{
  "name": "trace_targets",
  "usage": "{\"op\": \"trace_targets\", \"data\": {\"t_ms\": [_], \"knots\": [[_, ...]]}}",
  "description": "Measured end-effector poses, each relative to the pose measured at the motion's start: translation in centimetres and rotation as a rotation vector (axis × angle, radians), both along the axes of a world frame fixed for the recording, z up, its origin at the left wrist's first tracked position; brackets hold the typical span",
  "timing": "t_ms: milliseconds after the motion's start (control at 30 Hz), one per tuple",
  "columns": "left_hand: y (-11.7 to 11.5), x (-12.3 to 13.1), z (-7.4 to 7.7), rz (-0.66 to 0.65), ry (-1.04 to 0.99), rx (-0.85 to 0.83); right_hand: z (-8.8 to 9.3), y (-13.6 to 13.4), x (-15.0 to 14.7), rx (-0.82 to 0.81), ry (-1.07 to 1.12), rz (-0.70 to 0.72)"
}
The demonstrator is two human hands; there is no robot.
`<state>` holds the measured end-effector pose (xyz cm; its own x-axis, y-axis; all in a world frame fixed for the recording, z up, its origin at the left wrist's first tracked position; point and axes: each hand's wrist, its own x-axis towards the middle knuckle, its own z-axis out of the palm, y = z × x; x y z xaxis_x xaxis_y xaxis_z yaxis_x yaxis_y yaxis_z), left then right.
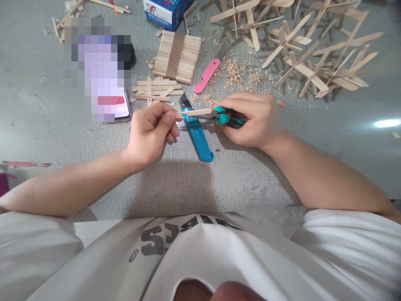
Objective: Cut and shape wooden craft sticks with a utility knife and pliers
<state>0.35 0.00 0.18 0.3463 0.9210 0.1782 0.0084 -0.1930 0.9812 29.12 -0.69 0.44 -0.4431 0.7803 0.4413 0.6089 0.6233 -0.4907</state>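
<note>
My left hand (153,129) pinches one end of a wooden craft stick (197,112) between thumb and fingers. Wrapped around the teal and black handles of needle-nose pliers (224,116) is my right hand (250,119). The pliers' jaws point left and lie along the stick, towards my left fingertips; whether they grip it I cannot tell. Beneath the stick, a blue utility knife (199,138) lies on the table with its blade end pointing away from me. Loose craft sticks (159,88) lie just beyond my left hand.
A banded bundle of craft sticks (178,56) lies beyond the loose ones. Near it are a pink knife (207,76) and wood shavings (239,72). Several assembled stick crosses (290,39) fill the far right. A phone (122,106) is at left, and a blue box (166,14) stands behind.
</note>
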Motion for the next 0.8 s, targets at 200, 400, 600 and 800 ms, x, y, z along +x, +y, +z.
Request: {"op": "trace_targets", "data": {"t_ms": [200, 400, 600, 800], "knots": [[-0.06, 0.09, 0.01, -0.039, 0.018, 0.006, -0.06, -0.04, 0.14, -0.046, -0.058, -0.025], [-0.19, 0.16, 0.16, -0.034, 0.024, 0.034, 0.45, -0.13, 0.07, -0.067, -0.078, 0.006], [-0.43, 0.35, 0.44, 0.006, 0.060, 0.066, 0.39, 0.02, 0.12, -0.042, -0.100, 0.004], [-0.58, 0.43, 0.45, 0.041, 0.108, 0.062, -0.07, 0.28, 0.34, 0.018, -0.088, 0.046]]}}
